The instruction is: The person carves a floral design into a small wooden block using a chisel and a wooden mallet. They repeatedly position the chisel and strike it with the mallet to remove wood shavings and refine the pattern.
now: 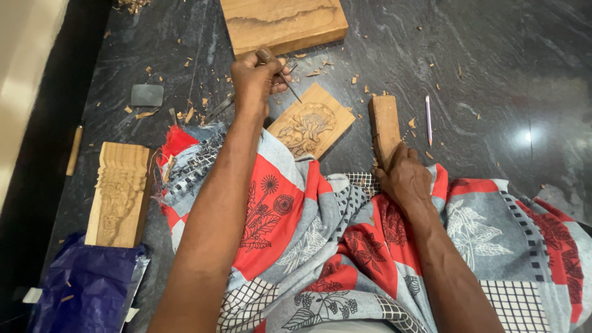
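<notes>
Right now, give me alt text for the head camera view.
The left hand holds a thin metal chisel over a small flower-carved wooden panel, while the right hand grips a rectangular wooden mallet block. Wood chips litter the dark stone floor.

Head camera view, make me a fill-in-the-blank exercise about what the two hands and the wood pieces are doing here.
1. The left hand holds a thin metal carving tool with its tip at the small square wooden panel carved with a ____.
2. The right hand has its grip on a plain rectangular wooden ____.
3. The slim pale stick lies on the dark stone ____.

Missing words: flower; block; floor
</notes>
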